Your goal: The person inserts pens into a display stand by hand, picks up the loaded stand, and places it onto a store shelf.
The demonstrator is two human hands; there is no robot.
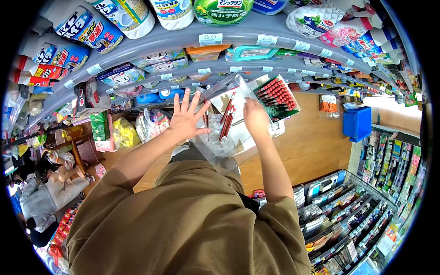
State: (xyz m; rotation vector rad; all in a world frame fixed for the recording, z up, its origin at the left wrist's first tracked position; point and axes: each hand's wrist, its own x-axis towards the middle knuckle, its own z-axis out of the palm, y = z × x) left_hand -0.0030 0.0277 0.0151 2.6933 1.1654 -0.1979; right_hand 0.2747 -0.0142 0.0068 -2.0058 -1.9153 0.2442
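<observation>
My left hand (187, 120) is open, with fingers spread at the left edge of a clear plastic bag (220, 149). On the bag and a white surface lie several slim red sticks (228, 120), like pens or pencils, with pale bands. My right hand (255, 118) is at the right of these sticks, its fingers curled down; their tips are hidden, so I cannot make out what they hold. Beside it a dark green and white box (295, 97) holds many similar red-tipped sticks (277, 95) in a tight bundle.
Shelves (238, 34) with bottles of cleaner and price tags curve across the front. Packaged goods (123, 133) stand low at the left. A blue bin (357, 123) is on the wooden floor (316, 137) at right. Behind are display racks (339, 206) and another person (55, 188).
</observation>
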